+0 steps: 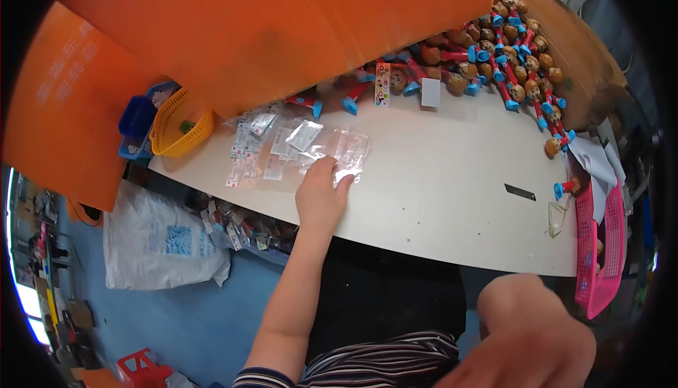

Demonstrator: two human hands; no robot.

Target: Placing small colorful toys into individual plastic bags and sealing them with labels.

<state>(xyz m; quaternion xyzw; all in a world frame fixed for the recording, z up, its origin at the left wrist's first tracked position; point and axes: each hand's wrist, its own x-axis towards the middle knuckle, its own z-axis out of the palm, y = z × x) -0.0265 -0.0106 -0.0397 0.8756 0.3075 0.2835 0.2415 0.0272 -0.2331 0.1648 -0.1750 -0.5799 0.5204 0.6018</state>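
My left hand [323, 196] rests on the near edge of a spread of clear plastic bags [351, 149], its thumb apart from the fingers. Small white printed packets [305, 136] lie on and among those bags. At the lower right is my right hand [533, 338], large, close and blurred, off the table's near edge; its fingers cannot be made out. Beyond the bags, toy figures [510, 56] with brown heads, red stems and blue bases are heaped along the back right. A clear bag with a dotted strip [383, 84] and a white card [431, 93] lie before the heap.
A large orange panel [282, 28] overhangs the table's back left. Yellow [182, 123] and blue [134, 116] baskets stand at the left, a pink basket [586, 261] at the right edge. A dark flat strip [520, 192] lies on the white table [438, 176]. A white sack [152, 247] sits below.
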